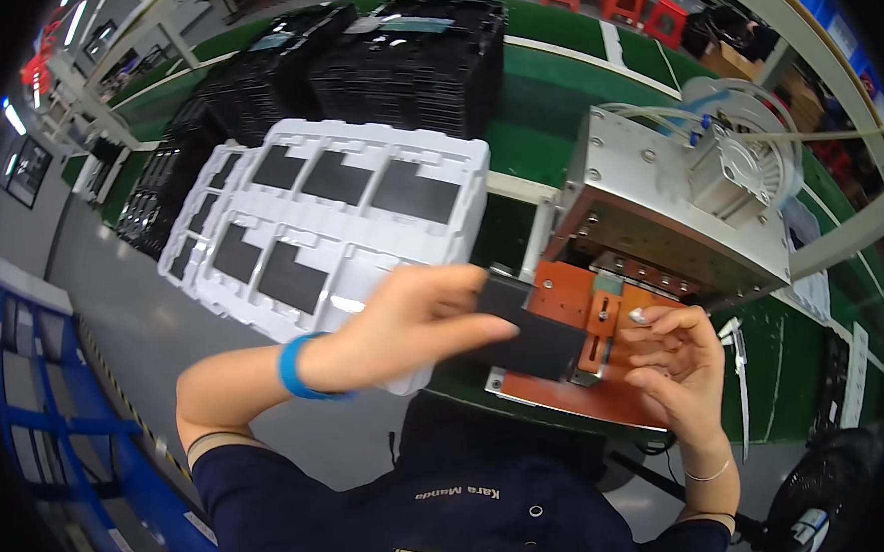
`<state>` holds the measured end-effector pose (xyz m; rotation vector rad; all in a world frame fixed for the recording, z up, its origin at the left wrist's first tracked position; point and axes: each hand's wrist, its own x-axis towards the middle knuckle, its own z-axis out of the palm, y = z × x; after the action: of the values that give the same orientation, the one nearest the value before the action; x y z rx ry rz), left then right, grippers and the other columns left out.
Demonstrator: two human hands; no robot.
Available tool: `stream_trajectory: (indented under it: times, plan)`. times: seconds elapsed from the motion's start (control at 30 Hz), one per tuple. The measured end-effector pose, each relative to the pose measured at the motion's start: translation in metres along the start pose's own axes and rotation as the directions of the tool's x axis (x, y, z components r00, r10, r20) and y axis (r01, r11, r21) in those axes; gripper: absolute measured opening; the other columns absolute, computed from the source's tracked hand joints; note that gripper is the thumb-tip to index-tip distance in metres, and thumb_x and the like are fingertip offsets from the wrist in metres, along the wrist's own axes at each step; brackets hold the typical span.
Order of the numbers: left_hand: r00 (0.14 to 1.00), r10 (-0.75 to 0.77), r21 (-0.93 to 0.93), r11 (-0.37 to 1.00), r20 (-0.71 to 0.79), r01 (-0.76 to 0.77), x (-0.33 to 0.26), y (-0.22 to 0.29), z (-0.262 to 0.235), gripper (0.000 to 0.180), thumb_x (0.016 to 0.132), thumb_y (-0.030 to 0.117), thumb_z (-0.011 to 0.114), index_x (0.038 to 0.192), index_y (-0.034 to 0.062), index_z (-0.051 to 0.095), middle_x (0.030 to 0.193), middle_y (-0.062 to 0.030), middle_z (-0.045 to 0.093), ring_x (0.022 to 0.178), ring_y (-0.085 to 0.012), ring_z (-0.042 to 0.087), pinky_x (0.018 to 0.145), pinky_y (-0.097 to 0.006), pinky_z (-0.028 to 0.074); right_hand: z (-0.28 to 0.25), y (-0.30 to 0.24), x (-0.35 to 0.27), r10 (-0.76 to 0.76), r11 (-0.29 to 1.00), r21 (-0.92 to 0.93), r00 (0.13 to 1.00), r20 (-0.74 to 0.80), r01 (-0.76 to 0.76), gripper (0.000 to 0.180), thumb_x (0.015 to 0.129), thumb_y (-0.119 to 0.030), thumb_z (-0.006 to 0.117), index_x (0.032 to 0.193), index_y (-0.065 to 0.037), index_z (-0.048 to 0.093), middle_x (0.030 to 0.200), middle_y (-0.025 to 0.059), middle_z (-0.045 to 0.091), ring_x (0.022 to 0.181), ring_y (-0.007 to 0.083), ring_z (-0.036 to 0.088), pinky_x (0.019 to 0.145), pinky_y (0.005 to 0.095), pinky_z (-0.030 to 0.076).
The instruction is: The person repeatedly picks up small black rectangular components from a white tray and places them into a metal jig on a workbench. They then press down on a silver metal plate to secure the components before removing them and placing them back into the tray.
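Head view: left hand (419, 322) is holding a flat black rectangular panel (525, 337) over the orange metal plate (574, 314); right hand (676, 349), fingers curled, is touching that plate's edge; panel not yet seated.

At nine o'clock the white tray (356, 161) carries black panels (413, 191). An orange plate (574, 309) lies at centre. Green bench (552, 80) at twelve. Blue wristband (292, 367) at seven.

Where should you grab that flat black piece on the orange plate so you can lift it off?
Best by its thin long edges at the left end, coming from the left. The black piece is flat and lies tilted on the orange plate, and the left hand already pinches it there. The right hand and metal parts crowd the other end.
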<state>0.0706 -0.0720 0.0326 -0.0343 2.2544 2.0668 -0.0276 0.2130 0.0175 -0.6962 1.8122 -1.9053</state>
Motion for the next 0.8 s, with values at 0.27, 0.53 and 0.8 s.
stream_trajectory:
  times: [0.27,0.53,0.8]
  plan:
    - [0.866,-0.106,0.395,0.858,-0.489,0.328,-0.067,-0.014,-0.081,0.032,0.083,0.013,0.079,0.106,-0.0061,0.068,0.066,-0.0031,0.066,0.055,-0.0054,0.057,0.049,-0.021,0.041,0.040,-0.009,0.035,0.016,0.919,-0.354,0.880,0.475,0.174,0.024,0.080,-0.006,0.079,0.100,-0.006,0.065,0.101,0.0056,0.067,0.091,0.0149,0.066,0.074,0.0262,0.053]
    - [0.600,0.579,0.832,0.330,-0.552,0.447,-0.106,-0.045,-0.194,0.031,0.078,0.022,0.080,0.092,-0.0037,0.072,0.065,-0.0140,0.064,0.057,-0.0214,0.060,0.057,-0.032,0.047,0.130,0.029,0.057,-0.290,0.470,-0.233,0.398,0.870,0.851,0.047,0.083,-0.023,0.074,0.125,-0.011,0.056,0.135,0.0092,0.054,0.127,0.0275,0.049,0.102,0.0395,0.043]
    - [0.606,-0.042,0.446,0.637,-0.794,0.629,-0.111,-0.057,-0.240,0.042,0.085,0.038,0.073,0.090,-0.0037,0.072,0.080,-0.0090,0.069,0.067,-0.0212,0.060,0.063,-0.035,0.048,0.133,0.047,0.051,-0.254,0.411,-0.289,0.413,0.874,0.865,0.064,0.086,-0.030,0.071,0.142,-0.014,0.045,0.143,0.0130,0.046,0.133,0.0301,0.044,0.107,0.0440,0.038]
